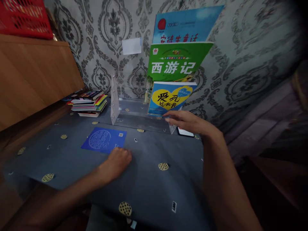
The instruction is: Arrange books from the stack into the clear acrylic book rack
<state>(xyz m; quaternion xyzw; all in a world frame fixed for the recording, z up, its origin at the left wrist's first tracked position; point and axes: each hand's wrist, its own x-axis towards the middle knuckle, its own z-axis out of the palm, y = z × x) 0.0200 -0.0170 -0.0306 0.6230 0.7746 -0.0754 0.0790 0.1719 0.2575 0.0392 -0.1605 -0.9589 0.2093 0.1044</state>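
My right hand (183, 120) is stretched out with its fingers extended, fingertips at the lower edge of a blue book with a yellow heart (166, 98). That book stands upright in a clear acrylic book stand (115, 101). Behind it rise a green book (173, 65) and a taller light-blue book (185, 24). My left hand (120, 160) rests on the table in a fist, by the lower right corner of a flat dark-blue booklet (103, 140). Its fingertips are hidden underneath, with nothing visible in them.
A stack of books (89, 102) lies at the back left of the cloth-covered table (144, 186). Beside the stand's right side lies a phone (185, 132). A wooden cabinet (36, 70) bearing a red basket (26, 19) borders the left; patterned wallpaper is behind.
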